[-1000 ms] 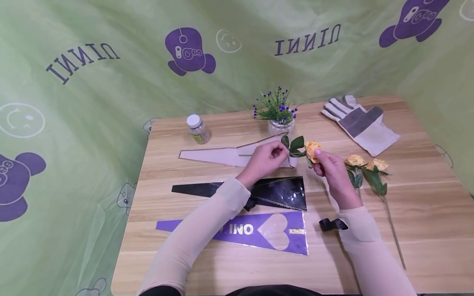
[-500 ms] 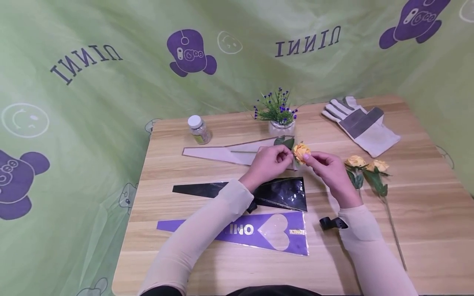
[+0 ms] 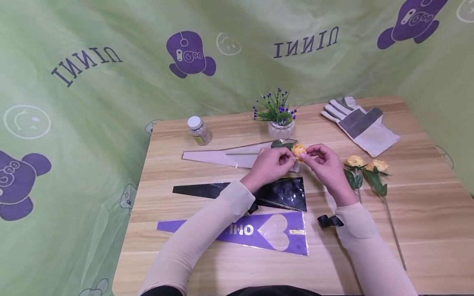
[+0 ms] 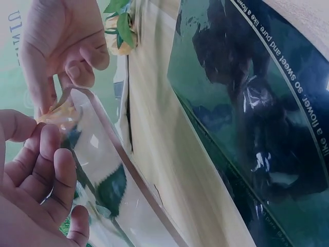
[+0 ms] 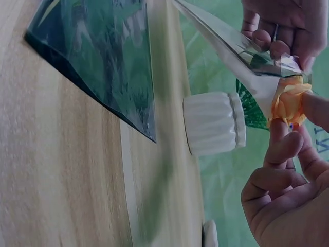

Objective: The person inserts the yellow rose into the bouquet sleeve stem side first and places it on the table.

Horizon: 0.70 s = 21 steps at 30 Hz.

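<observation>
A yellow artificial rose (image 3: 298, 151) lies with its stem and leaves inside a clear-and-white flower sleeve (image 3: 207, 156), its bloom at the wide mouth. My left hand (image 3: 272, 163) pinches the sleeve's mouth edge beside the bloom. From the other side, the thumb and fingers of my right hand (image 3: 327, 167) grip the bloom (image 5: 289, 103). The left wrist view shows the green stem and a leaf (image 4: 112, 190) through the clear film, with the fingertips of both hands close together at the mouth.
Nearer me lie a black sleeve (image 3: 285, 195) and a purple sleeve (image 3: 237, 234) with a heart window. Two more yellow roses (image 3: 355, 161) rest at right. Behind stand a potted plant (image 3: 280, 129), a white-capped bottle (image 3: 200, 132) and a work glove (image 3: 364, 127).
The rose has moved left, its stem and leaves sliding further into the white sleeve until the bloom meets the mouth. The right hand has moved left with it.
</observation>
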Tool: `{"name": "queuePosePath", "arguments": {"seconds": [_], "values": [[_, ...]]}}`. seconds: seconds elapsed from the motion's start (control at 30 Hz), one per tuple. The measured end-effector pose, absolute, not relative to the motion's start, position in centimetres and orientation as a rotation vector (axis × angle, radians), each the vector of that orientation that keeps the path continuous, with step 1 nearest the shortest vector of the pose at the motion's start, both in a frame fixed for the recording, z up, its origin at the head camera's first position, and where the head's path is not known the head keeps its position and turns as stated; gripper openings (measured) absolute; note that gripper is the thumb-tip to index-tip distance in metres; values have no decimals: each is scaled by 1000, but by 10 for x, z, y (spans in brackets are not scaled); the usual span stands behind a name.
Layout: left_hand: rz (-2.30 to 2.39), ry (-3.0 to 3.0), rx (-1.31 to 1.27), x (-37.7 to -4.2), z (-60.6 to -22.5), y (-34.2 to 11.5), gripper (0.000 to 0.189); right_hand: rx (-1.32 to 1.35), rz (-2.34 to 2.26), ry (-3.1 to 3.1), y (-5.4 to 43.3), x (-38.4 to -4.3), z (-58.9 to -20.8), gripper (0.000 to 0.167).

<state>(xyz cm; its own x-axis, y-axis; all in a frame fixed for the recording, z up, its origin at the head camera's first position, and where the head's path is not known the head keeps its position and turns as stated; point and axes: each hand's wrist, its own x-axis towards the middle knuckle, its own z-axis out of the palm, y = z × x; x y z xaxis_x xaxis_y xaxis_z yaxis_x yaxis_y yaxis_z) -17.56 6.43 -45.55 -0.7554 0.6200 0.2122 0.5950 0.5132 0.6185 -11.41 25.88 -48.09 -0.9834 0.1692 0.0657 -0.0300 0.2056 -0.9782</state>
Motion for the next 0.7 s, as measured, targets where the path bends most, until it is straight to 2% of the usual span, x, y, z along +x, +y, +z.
{"name": "queuePosePath", "arguments": {"seconds": [0.23, 0.33, 0.4, 0.57, 0.63, 0.7], "values": [[1048, 2735, 1098, -176, -455, 65, 13, -66, 1597, -2414, 254, -116, -485, 31], [1060, 2741, 1095, -177, -454, 65, 12, -1, 1574, -2428, 255, -115, -485, 35], [1067, 2741, 1088, -178, -453, 65, 12, 80, 1549, -2469, 255, -115, -484, 46], [1051, 2737, 1073, -177, -451, 65, 13, 341, 1441, -2621, 253, -118, -487, 89], [1040, 2732, 1077, -177, -451, 65, 14, 416, 1421, -2683, 252, -119, -489, 96], [1031, 2726, 1087, -177, -450, 66, 14, 463, 1405, -2741, 251, -120, -491, 94]]}}
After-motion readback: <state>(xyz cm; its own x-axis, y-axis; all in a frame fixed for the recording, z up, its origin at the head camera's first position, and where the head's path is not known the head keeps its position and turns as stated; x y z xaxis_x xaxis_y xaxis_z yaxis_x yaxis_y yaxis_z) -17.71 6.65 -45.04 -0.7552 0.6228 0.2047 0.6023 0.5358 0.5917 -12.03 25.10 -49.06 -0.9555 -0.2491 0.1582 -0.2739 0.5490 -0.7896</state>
